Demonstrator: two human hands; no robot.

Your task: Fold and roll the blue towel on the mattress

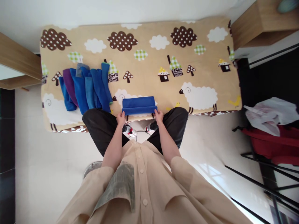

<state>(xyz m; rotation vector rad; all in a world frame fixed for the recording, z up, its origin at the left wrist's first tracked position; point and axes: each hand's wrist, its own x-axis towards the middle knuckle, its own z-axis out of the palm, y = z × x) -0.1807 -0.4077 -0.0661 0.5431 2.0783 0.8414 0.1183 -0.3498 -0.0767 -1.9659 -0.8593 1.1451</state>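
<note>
A blue cloth (139, 105), folded into a long rectangle, lies at the front edge of a low table with a printed cover (144, 71). My left hand (121, 118) pinches its near left corner between thumb and fingers. At the near right corner, my right hand (159, 116) grips it in the same way. The near part of the cloth is turned over in a narrow fold between my hands. To the left rests a pile of rolled or folded cloths (87, 87), mostly blue, with one purple and one grey.
Wooden furniture stands at the left (21, 56) and at the far right (261, 25). On the right, a white plastic bag (271, 115) lies on a red item (275, 141), near black metal bars (263, 177). A round stool (92, 166) is partly hidden behind my left arm.
</note>
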